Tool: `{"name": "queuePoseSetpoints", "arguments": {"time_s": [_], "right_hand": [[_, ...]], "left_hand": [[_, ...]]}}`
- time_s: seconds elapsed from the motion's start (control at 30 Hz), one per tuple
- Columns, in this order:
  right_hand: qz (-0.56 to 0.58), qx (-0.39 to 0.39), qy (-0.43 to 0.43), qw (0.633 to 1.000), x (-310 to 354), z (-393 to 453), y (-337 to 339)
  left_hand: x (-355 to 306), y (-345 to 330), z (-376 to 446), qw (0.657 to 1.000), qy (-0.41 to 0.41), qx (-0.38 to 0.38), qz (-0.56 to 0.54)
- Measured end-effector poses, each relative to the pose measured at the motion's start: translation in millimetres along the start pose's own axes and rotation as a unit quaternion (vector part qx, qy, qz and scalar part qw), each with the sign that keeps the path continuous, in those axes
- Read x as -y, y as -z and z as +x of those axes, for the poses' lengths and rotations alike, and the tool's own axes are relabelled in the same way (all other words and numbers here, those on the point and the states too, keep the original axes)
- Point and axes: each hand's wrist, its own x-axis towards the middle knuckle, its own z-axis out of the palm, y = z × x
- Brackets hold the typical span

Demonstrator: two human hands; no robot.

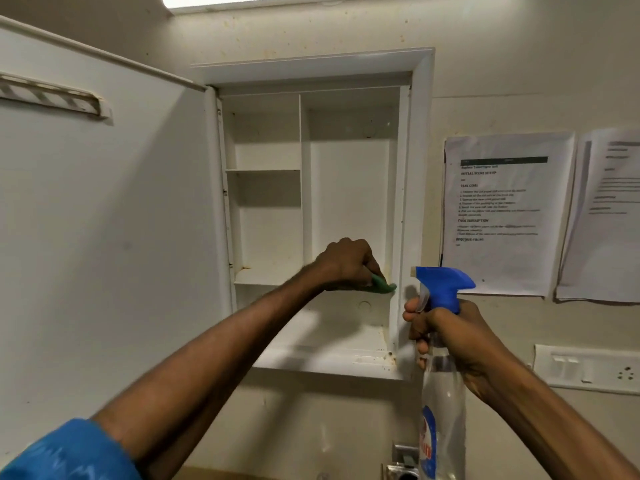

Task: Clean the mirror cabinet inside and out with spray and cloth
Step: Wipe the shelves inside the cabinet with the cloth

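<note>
The white mirror cabinet hangs on the wall with its door swung wide to the left, inner side showing. Inside are bare shelves and a vertical divider. My left hand reaches into the right compartment and presses a green cloth against a middle shelf near the right wall. My right hand grips the neck of a clear spray bottle with a blue trigger head, held upright just outside the cabinet's lower right corner, nozzle pointing left.
Two printed paper sheets hang on the wall to the right of the cabinet. A white switch and socket plate sits below them. A metal tap fitting shows at the bottom edge. A light strip glows above.
</note>
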Motion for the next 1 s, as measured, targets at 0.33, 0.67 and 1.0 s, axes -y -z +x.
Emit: {"name": "queuePoseSetpoints", "arguments": {"time_s": [0.33, 0.67, 1.0], "right_hand": [[-0.05, 0.031, 0.002, 0.998, 2, 20, -11], [-0.106, 0.023, -0.055, 0.993, -2, 58, -87], [-0.114, 0.012, -0.051, 0.992, -9, 75, -119]], "left_hand": [[14, 42, 6, 0.931, -0.028, -0.29, 0.221], [58, 44, 8, 0.861, -0.175, -0.149, 0.453], [66, 41, 11, 0.923, -0.121, -0.115, 0.348]]}}
